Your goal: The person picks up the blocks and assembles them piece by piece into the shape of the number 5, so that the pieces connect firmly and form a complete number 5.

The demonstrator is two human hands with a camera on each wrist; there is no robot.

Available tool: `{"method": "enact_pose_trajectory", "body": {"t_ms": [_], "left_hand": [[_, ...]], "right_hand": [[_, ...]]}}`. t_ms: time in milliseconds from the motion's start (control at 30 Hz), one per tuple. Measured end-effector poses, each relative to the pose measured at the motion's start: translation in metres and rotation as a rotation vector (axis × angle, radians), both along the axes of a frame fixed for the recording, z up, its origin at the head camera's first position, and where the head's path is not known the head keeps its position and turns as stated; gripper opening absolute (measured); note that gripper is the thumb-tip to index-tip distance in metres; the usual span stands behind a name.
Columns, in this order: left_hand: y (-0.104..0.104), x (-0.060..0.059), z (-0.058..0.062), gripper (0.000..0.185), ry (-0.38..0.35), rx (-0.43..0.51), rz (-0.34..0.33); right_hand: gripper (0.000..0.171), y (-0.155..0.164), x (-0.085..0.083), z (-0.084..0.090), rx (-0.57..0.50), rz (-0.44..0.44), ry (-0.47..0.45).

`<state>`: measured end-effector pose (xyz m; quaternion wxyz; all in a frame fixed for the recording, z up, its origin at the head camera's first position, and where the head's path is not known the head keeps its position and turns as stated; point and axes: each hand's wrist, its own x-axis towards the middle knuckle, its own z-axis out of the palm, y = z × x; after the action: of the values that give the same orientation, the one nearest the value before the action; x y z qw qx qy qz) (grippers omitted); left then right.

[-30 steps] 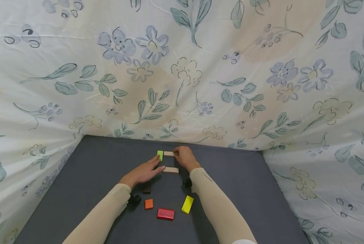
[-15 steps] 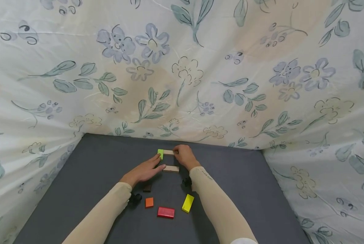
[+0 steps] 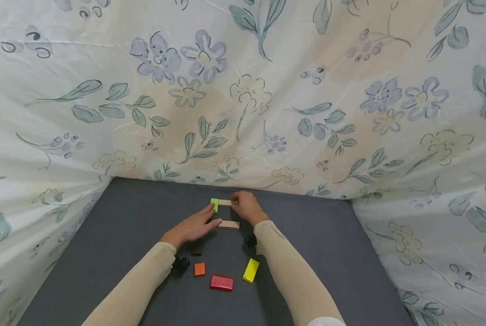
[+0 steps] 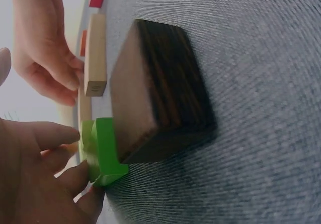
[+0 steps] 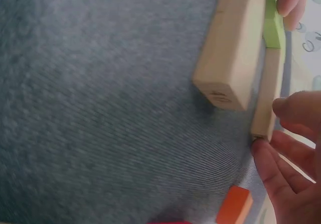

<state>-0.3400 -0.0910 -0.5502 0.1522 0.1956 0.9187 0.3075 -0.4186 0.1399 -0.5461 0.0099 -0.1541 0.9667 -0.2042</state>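
Nothing has really moved since the earlier frames; both hands sit where they were. From my seat, my left hand (image 3: 191,227) lies fairly flat, fingertips against the green block (image 3: 214,204) and thumb by the near wooden bar (image 3: 228,224), gripping nothing. That green block is small, smooth and painted, butted end-on to the far wooden bar (image 3: 225,203), pale plain wood whose long axis runs left to right near the grey cloth's (image 3: 124,217) back edge. My right hand (image 3: 247,208) pinches that bar's right end.
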Motion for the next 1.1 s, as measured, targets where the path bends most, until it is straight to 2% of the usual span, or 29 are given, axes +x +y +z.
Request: {"method": "enact_pose_trajectory", "body": {"t_ms": [133,300,400,433,600,733,867,1100], "left_hand": [[-0.002,-0.003,0.006,0.086,0.059,0.009,-0.026],[-0.002,-0.011,0.007,0.096,0.146,0.009,-0.12],[0.001,-0.015,0.008,0.094,0.179,-0.058,-0.144],[0.003,-0.014,0.012,0.092,0.18,-0.091,-0.144],[0.009,-0.02,0.011,0.085,0.227,-0.23,-0.164],[0.015,-0.024,0.009,0.085,0.242,-0.285,-0.181],[0.02,-0.024,0.004,0.085,0.242,-0.29,-0.186],[0.024,-0.022,0.004,0.088,0.206,-0.283,-0.157]], "right_hand": [[0.028,0.007,-0.002,0.006,-0.039,-0.002,0.029],[0.029,0.021,-0.002,0.013,-0.068,-0.056,0.058],[0.029,0.03,-0.004,0.015,-0.075,-0.071,0.055],[0.029,0.032,-0.004,0.015,-0.077,-0.073,0.05],[0.03,0.047,-0.005,0.015,-0.108,-0.091,0.035],[0.03,0.058,-0.004,0.013,-0.118,-0.109,0.016],[0.032,0.066,-0.002,0.01,-0.105,-0.095,-0.012],[0.049,0.069,0.002,0.008,-0.06,-0.09,-0.095]]}}
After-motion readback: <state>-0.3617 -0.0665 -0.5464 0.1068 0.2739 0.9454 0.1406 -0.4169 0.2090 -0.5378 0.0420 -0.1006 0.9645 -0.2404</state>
